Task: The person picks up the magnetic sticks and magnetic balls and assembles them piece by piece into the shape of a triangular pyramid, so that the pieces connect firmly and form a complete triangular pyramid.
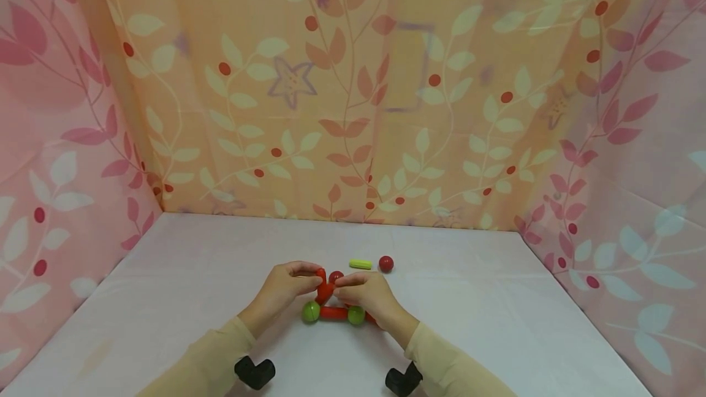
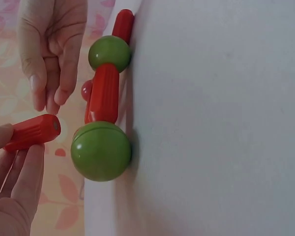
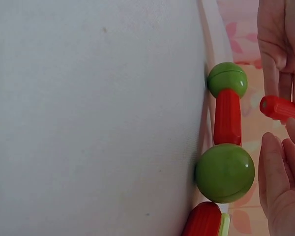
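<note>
My left hand (image 1: 270, 299) pinches a short red ribbed rod (image 2: 37, 132) between thumb and fingers, with one end showing a small hole. Facing it, my right hand (image 2: 53, 54) has its fingers extended and relaxed close by the rod. Below the hands, on the white table, lies a joined piece. It has a green ball (image 1: 311, 312) at the left, a red rod (image 1: 333, 313), and a second green ball (image 1: 355, 315). Another red rod (image 3: 202, 220) leads off past that ball, partly hidden by my right hand in the head view. A red ball (image 1: 336, 277) shows between the hands.
Beyond the right hand, a lime-green rod (image 1: 361, 264) and a loose red ball (image 1: 386, 264) lie on the white tabletop (image 1: 485, 299). Patterned cloth walls (image 1: 342, 109) close off the back and both sides. Black wrist mounts (image 1: 255, 372) sit under the forearms.
</note>
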{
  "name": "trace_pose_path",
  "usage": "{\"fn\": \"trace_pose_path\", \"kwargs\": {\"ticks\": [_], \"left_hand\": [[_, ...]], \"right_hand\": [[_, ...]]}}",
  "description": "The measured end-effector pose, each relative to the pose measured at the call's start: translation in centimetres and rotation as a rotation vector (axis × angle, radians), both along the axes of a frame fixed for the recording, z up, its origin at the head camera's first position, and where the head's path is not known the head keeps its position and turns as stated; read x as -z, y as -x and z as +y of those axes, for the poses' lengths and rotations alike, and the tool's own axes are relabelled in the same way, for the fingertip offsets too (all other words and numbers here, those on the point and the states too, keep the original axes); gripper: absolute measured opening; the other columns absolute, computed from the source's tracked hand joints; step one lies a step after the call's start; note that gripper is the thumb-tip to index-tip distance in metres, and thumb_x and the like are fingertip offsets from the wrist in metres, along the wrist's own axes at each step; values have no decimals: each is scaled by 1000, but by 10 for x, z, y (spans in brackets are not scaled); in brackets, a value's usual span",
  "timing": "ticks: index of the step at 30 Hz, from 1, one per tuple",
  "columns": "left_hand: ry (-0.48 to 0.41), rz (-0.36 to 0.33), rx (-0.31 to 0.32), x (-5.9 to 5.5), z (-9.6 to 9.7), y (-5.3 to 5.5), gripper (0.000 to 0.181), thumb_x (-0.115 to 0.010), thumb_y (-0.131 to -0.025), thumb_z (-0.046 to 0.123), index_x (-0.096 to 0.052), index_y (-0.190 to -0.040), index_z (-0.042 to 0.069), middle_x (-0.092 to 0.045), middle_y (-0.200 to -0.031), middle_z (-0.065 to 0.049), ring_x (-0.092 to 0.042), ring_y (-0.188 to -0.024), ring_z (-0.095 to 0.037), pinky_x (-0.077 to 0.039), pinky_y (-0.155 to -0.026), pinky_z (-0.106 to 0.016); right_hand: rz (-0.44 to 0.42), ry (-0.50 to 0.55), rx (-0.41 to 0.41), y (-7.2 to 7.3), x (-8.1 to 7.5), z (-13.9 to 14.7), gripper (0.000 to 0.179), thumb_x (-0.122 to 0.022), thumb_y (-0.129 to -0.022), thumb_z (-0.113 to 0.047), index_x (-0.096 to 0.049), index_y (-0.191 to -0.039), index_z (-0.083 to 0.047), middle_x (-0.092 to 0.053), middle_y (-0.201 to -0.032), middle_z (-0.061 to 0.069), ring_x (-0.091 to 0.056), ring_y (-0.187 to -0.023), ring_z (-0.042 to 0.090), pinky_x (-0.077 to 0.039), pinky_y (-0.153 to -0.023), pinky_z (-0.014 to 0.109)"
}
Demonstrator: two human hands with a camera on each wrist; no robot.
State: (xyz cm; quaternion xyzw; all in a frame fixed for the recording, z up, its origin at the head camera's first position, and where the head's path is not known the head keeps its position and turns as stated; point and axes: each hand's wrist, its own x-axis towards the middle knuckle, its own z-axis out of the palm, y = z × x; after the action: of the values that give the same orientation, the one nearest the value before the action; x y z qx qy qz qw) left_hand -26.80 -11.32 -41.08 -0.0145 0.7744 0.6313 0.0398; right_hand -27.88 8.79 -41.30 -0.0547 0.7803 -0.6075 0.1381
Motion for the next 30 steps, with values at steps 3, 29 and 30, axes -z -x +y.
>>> {"fn": "trace_pose_path", "kwargs": {"ticks": [3, 29, 30], "left_hand": [[48, 16, 16, -1, -3, -2, 24, -73, -89, 21, -73, -111, 13, -73, -106, 0, -67, -99, -16, -53, -97, -43], [106, 75, 86, -3, -18, -10, 26, -76, -87, 17, -73, -111, 8, -74, -107, -5, -67, -101, -17, -56, -92, -38], [106, 76, 86, -3, -18, -11, 26, -76, -87, 17, -73, -111, 8, -74, -107, -5, -68, -101, -17, -56, -92, -38]], "right_hand": [[2, -5, -3, 0, 0, 2, 30, -76, -88, -21, -74, -112, -3, -75, -104, 6, -72, -87, 18, -59, -84, 31], [-4, -41, 38, -5, -1, 22, 31, -76, -88, -22, -74, -113, -3, -75, -105, 6, -72, -91, 15, -59, -85, 32], [-11, -46, 44, -5, -1, 24, 32, -76, -88, -23, -74, -113, -3, -75, -106, 6, -72, -91, 15, -59, -85, 32]]}}
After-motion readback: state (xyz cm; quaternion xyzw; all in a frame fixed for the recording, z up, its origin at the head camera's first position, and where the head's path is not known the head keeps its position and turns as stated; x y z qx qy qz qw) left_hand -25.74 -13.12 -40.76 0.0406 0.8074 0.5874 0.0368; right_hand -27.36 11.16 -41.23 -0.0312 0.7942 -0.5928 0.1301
